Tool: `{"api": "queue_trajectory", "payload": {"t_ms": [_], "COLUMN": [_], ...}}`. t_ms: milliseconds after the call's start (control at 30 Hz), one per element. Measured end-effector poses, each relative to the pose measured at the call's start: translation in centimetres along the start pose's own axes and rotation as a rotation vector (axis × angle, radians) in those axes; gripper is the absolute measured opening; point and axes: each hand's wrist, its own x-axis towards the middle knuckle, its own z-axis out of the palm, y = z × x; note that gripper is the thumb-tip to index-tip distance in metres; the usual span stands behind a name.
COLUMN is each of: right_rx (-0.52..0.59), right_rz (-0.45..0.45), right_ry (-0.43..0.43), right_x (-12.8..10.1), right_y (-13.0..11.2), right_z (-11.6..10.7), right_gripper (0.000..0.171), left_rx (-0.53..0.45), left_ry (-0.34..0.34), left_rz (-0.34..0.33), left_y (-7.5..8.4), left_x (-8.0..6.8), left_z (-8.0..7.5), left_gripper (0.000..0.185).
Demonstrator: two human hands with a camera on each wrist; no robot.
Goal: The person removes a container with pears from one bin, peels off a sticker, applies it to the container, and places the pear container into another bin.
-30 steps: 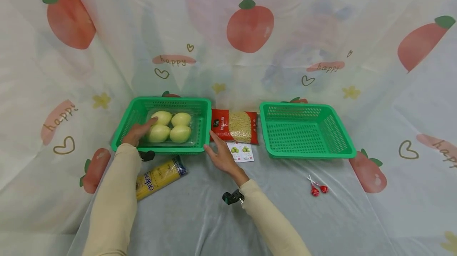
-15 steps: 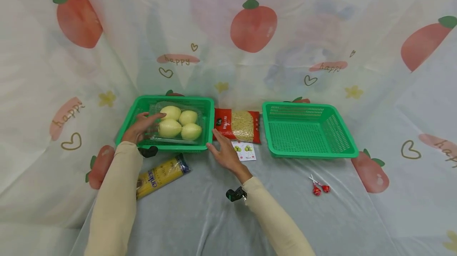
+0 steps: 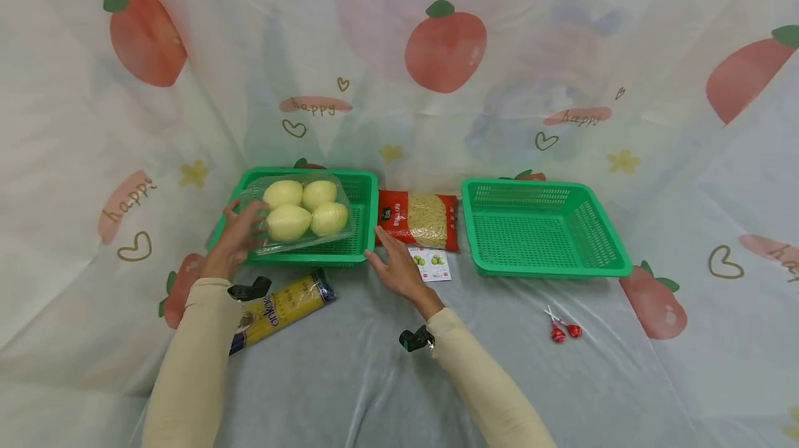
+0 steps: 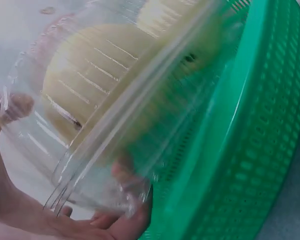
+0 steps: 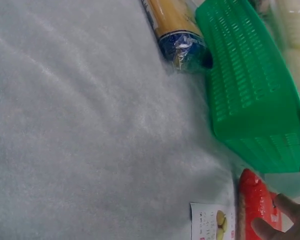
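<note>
the left hand [image 3: 240, 234] gripped the near left edge of a clear plastic clamshell box of four pale yellow round fruits [image 3: 298, 211], thumb on top and fingers curled underneath, as the left wrist view showed [image 4: 122, 220]. the box was tilted, its left side raised above the left green perforated plastic basket [image 3: 358, 226], and it sat over the basket's left and middle part rather than flat on its floor.

the right hand [image 3: 394, 265] lay flat on the grey cloth-covered table [image 3: 349, 372] with fingers straight and slightly spread, holding nothing; its fingertips were just beside the basket's near right corner and close to a red bag of small pasta [image 3: 417, 218]. a small white card printed with green fruits [image 3: 429, 264] lay just right of that hand.

a yellow and blue packet of spaghetti [image 3: 281, 306] lay in front of the left basket, beside the left forearm. a second green perforated plastic basket [image 3: 608, 243] stood to the right of the red bag, and two red lollipops [image 3: 563, 329] lay on the table in front of it, well apart from both hands.
</note>
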Motion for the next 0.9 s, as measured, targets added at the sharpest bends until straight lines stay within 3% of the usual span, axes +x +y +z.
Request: {"api": "queue_trajectory", "payload": {"t_ms": [100, 233, 367, 533, 667, 800, 900], "right_rx": [-0.001, -0.003, -0.047, -0.111, -0.130, -0.113, -0.070], "right_rz": [0.001, 0.014, 0.010, -0.017, -0.024, -0.035, -0.030], "right_ry": [-0.006, -0.011, -0.009, 0.004, -0.008, -0.031, -0.073], "right_x": [0.1, 0.1, 0.0, 0.0, 0.1, 0.5, 0.8], "right_y": [0.0, -0.1, 0.0, 0.1, 0.2, 0.4, 0.5], "right_z": [-0.1, -0.2, -0.3, -0.6, -0.8, -1.0, -1.4], "right_gripper": [0.071, 0.071, 0.071, 0.069, 0.069, 0.071, 0.072], "left_rx": [-0.126, -0.198, -0.227, -0.154, -0.057, 0.067, 0.106], "left_ry": [0.011, -0.007, -0.057, -0.109, -0.173, -0.238, -0.287], "left_rz": [0.027, 0.048, 0.072, 0.113, 0.114, 0.093, 0.082], "left_y": [-0.3, -1.1, -3.2, -7.2, -9.8, -12.1, -13.6], "left_x": [-1.7, -4.3, -7.5, -11.5, -14.0, -15.4, -15.8], "left_z": [-0.7, -1.6, -2.6, -3.9, -4.2, -3.3, -1.6], "left_gripper": [0.096, 0.094, 0.087, 0.083, 0.083, 0.086, 0.094]}}
